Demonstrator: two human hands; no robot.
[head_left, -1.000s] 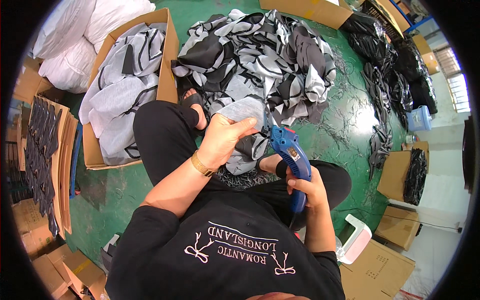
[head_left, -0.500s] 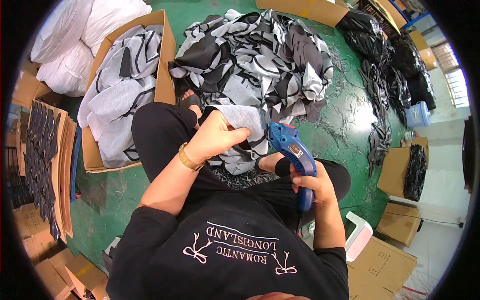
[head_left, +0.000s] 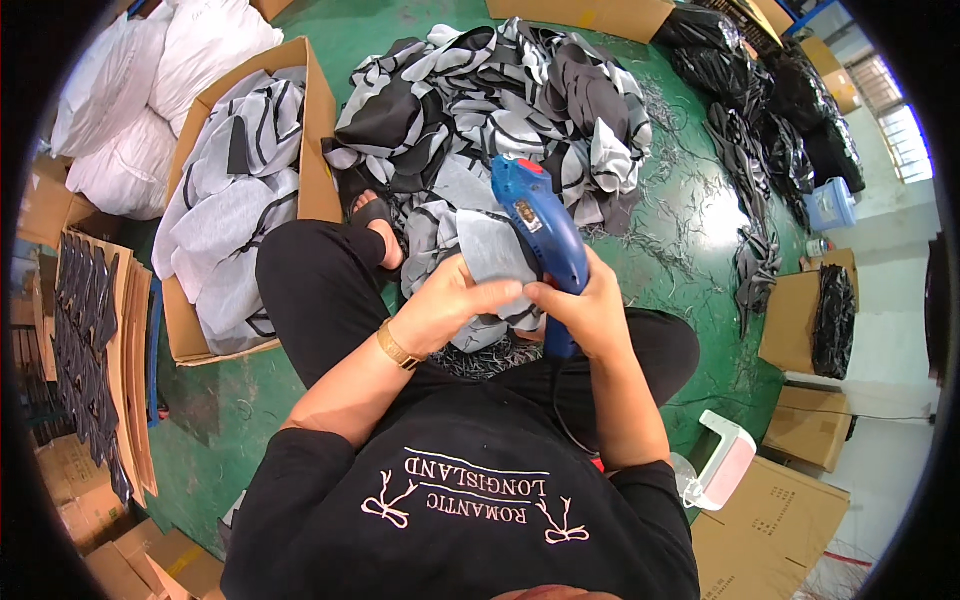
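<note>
My left hand (head_left: 440, 308) is closed on a piece of light grey fabric with a dark edge (head_left: 490, 246), pinching its near side between thumb and fingers. My right hand (head_left: 588, 305) grips the handle of blue electric scissors (head_left: 550, 230) with a red button at the head, tilted up and away from me. Its thumb reaches the fabric's near corner, close to my left thumb. The tool's body overlaps the right side of the cloth, and its blade is hidden. Beyond my hands lies a large heap of grey and black fabric pieces (head_left: 500, 90).
An open cardboard box (head_left: 318, 160) of similar fabric stands left, beside white sacks (head_left: 120, 160). Black plastic bags (head_left: 790, 150) line the right side. Thin fabric scraps (head_left: 670, 190) litter the green floor. A cord (head_left: 560, 400) runs from the tool toward my lap.
The electric scissors have moved left and farther over the fabric, with my right hand coming up beside the left. My left hand has lowered slightly, bringing the cloth nearer me.
</note>
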